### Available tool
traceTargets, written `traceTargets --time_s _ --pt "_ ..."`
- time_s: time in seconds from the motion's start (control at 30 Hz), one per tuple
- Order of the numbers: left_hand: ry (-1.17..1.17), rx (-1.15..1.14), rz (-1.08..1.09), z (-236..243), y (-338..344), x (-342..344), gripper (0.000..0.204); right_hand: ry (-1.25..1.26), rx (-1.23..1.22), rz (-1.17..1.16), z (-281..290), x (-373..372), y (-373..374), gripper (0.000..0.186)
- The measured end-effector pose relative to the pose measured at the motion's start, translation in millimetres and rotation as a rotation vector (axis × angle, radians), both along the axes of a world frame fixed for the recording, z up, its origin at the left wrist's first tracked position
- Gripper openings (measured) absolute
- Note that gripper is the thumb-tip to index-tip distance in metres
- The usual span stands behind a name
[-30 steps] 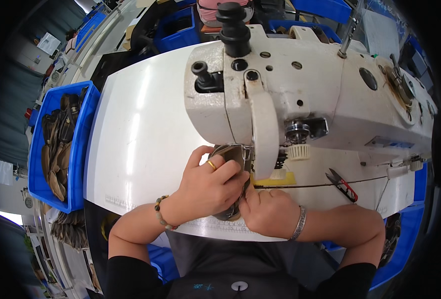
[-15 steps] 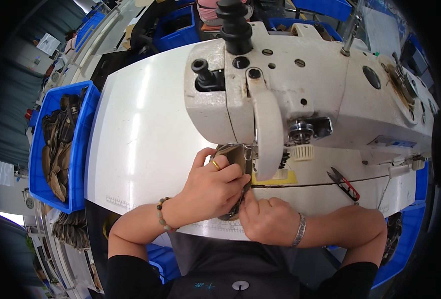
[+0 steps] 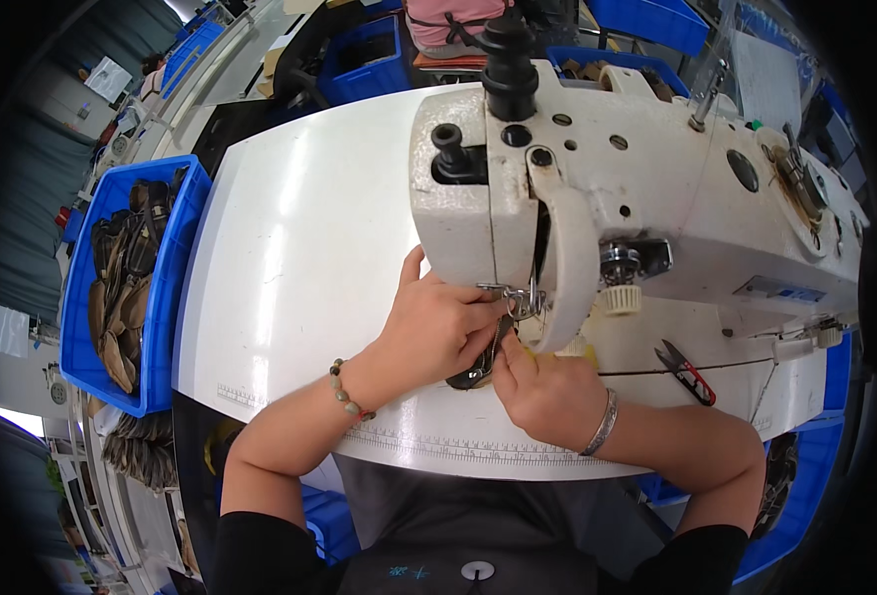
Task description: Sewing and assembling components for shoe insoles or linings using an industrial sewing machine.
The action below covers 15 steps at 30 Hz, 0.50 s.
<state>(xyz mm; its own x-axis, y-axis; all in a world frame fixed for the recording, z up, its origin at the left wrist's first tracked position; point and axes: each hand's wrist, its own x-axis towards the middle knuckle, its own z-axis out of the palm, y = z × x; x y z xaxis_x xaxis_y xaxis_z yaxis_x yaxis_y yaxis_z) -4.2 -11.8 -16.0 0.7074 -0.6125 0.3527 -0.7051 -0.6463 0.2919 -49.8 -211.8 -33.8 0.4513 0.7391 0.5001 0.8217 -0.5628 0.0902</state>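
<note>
A small brown and dark fabric piece [image 3: 475, 374] lies at the needle area of a white sewing machine [image 3: 458, 223], mostly covered by my hands. My left hand [image 3: 428, 332] presses on it from the left, fingers bent beside the metal presser foot [image 3: 525, 300]. From the right, my right hand [image 3: 555, 399] pinches the piece's near edge with thumb and forefinger. How much of the piece lies under the foot is hidden. A dark strip [image 3: 646, 372] runs rightward from behind my right hand across the white table [image 3: 290, 228].
Thread snips [image 3: 686, 374] with red and black handles lie right of my right hand. A blue bin [image 3: 190, 248] of dark brown pieces stands at the table's left edge. Beyond the table are another blue bin [image 3: 404, 71] and a person in pink [image 3: 458, 22]. A ruler scale [image 3: 458, 446] marks the near edge.
Both hands have moved away from me with the fabric piece, closer to the presser foot. Less of the piece shows now. The whole view has shifted slightly, so the machine sits farther right.
</note>
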Motion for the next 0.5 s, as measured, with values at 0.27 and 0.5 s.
traceTargets --time_s 0.27,0.5 --pt "-0.29 0.152 0.016 6 -5 -21 0.019 0.025 -0.043 0.007 6 -11 -3 0.024" --pt "-0.122 0.018 -0.096 4 0 -10 0.022 0.008 -0.042 0.033 4 -19 -2 0.024"
